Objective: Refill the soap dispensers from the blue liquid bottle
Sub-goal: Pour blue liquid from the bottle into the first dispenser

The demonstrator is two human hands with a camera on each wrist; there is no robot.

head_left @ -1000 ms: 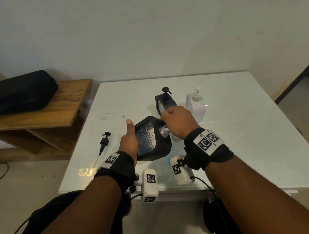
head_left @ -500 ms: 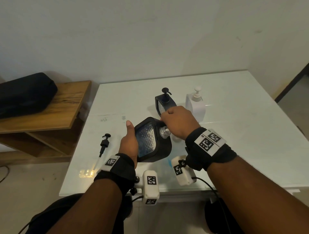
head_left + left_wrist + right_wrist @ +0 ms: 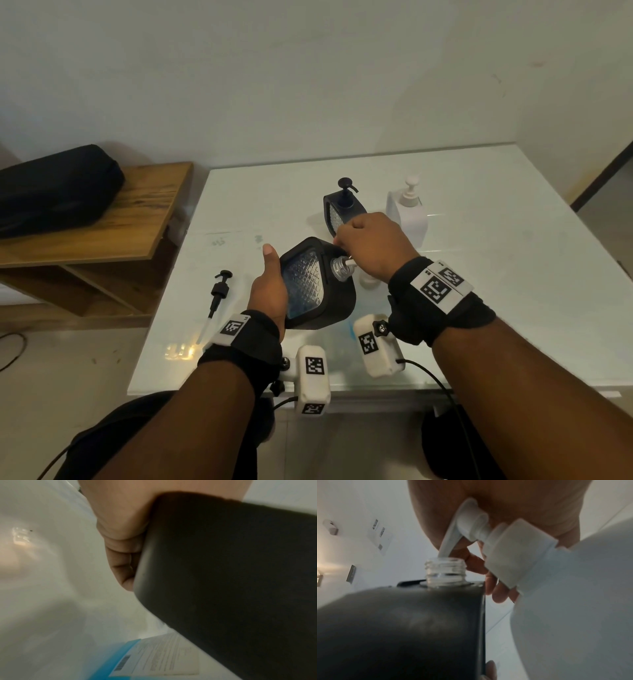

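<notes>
My left hand grips a black square soap dispenser, tilted above the white table, its pump off and its clear threaded neck bare. My right hand is curled over the white pump head of the blue liquid bottle, whose spout tip sits in that neck. In the head view the bottle is mostly hidden under my right wrist. Its blue and white label shows below the dispenser in the left wrist view.
The loose black pump lies on the table to the left. A second black dispenser and a white dispenser stand just behind my hands. A wooden shelf with a black bag is left of the table.
</notes>
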